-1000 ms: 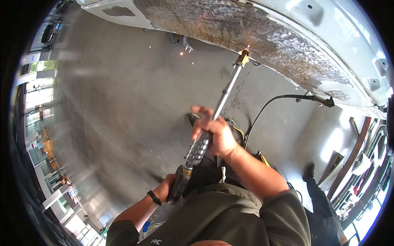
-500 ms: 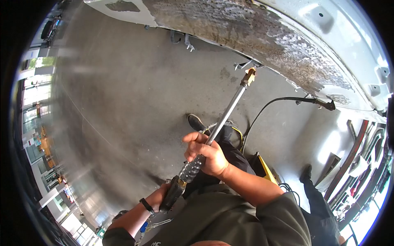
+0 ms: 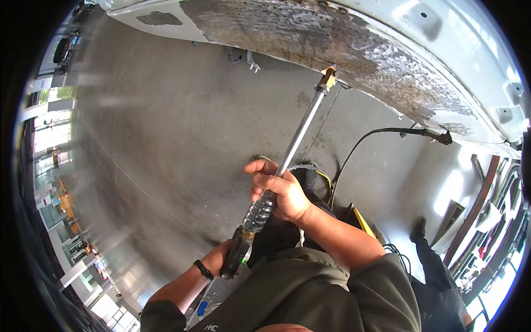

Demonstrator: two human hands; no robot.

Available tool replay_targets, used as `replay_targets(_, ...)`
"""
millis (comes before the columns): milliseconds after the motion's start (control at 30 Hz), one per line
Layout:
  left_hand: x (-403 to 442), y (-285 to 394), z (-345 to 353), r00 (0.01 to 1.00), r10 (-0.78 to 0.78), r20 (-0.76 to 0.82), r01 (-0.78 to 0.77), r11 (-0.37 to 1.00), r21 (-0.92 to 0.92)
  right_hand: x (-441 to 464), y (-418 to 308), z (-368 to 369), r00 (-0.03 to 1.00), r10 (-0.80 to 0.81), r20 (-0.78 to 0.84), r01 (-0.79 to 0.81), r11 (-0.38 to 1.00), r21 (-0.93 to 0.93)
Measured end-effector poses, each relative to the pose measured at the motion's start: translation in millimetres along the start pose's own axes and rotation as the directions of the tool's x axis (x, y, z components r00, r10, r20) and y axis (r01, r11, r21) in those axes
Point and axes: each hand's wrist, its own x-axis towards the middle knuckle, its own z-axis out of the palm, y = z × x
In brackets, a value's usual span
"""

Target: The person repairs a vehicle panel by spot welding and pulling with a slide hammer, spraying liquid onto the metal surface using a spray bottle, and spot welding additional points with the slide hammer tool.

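Observation:
A long metal rod tool (image 3: pixel 301 130) runs from my body up to a white car panel (image 3: pixel 160 21). Its brass-coloured tip (image 3: pixel 328 79) meets the lower edge of the bare, pitted metal area (image 3: pixel 287 30). My left hand (image 3: pixel 220 257), below a black wristband, is wrapped round the black rear handle (image 3: pixel 238 252). Farther up, my right hand (image 3: pixel 285 193) closes on the rod just ahead of the ribbed black weight (image 3: pixel 259 214), with the index finger stretched out.
A black cable (image 3: pixel 368 135) ends in a clamp (image 3: pixel 442 137) at the panel's lower edge. Yellow-and-black equipment (image 3: pixel 362 226) stands beside my right arm. Another person's dark-trousered leg (image 3: pixel 431 260) is at lower right, near long parts on a rack (image 3: pixel 475 216).
The tip dropped off the panel edge half a second ago and is back against it now. Sparks seen a second ago are gone. My right hand has settled round the rod.

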Motion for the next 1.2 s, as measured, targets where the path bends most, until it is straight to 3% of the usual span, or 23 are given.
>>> replay_targets(100,4.6,3.5,-14.3,0.99,-0.129,0.051,0.132,0.989,-0.062,2.6,-1.9,1.0,0.999,-0.04,0.025,0.039,0.999,0.033)
replay_targets(167,-4.1,10.4,-11.4,0.993,-0.096,0.064,0.097,0.995,-0.024,7.2,-10.2,-1.1,0.995,-0.096,0.038,0.094,0.994,0.058)
replay_targets(233,-7.1,9.2,-13.3,0.995,-0.085,0.058,0.086,0.996,-0.008,18.0,-42.0,-7.3,0.99,-0.135,0.029,0.137,0.99,-0.047)
replay_targets(300,-1.7,-2.5,-27.0,0.995,-0.091,0.031,0.092,0.996,-0.015,45.5,-83.3,-31.3,0.978,-0.195,0.075,0.191,0.98,0.064)
replay_targets(367,-5.4,-6.2,-24.0,0.999,-0.048,-0.025,0.049,0.997,0.061,64.4,-131.1,-39.3,0.971,-0.228,0.074,0.226,0.974,0.032)
replay_targets(433,-11.9,-6.0,-26.4,0.999,-0.03,-0.024,0.032,0.995,0.096,64.6,-130.1,-35.3,0.957,-0.289,-0.024,0.289,0.957,0.021)
replay_targets(500,-14.9,-3.1,-30.7,0.999,-0.031,0.042,0.027,0.997,0.079,42.3,-73.4,-20.2,0.935,-0.352,0.048,0.35,0.936,0.041)
replay_targets(567,-25.0,-0.6,-35.9,0.994,-0.102,0.032,0.101,0.994,0.036,2.5,10.9,14.8,0.985,-0.163,0.051,0.169,0.977,-0.129)
replay_targets(633,-29.1,-14.0,-42.5,0.992,-0.128,0.013,0.128,0.991,0.036,-15.5,46.4,13.3,0.992,0.03,0.125,-0.041,0.995,0.09)
replay_targets(700,-20.5,-15.2,-46.2,0.996,-0.084,-0.02,0.086,0.99,0.111,-14.9,56.8,14.2,0.998,0.032,0.062,-0.037,0.996,0.087)
replay_targets(733,-27.7,-10.8,-41.4,0.991,-0.12,-0.062,0.123,0.991,0.06,-10.5,54.1,12.2,0.998,-0.003,0.057,-0.002,0.996,0.086)
replay_targets(833,-11.5,-6.2,-39.3,0.995,-0.097,0.034,0.098,0.994,-0.041,2.0,30.2,12.0,1.0,0.008,-0.015,-0.008,1.0,0.02)
replay_targets(867,-9.8,-2.4,-32.3,0.999,-0.027,0.022,0.026,0.999,0.046,5.6,23.7,10.9,1.0,0.01,-0.005,-0.01,1.0,0.023)
replay_targets(1000,-7.2,17.6,-9.9,0.991,0.056,0.119,-0.057,0.998,0.002,10.7,1.9,17.1,1.0,0.004,0.005,-0.004,0.999,-0.047)
replay_targets(1100,-3.5,14.4,-19.0,0.999,-0.039,-0.011,0.039,0.999,0.0,10.3,0.2,16.0,1.0,0.004,-0.008,-0.005,0.999,-0.053)
replay_targets(1200,0.3,11.9,-23.5,0.999,-0.038,0.038,0.04,0.998,-0.042,10.6,0.1,15.6,1.0,0.002,-0.008,-0.002,0.999,-0.037)
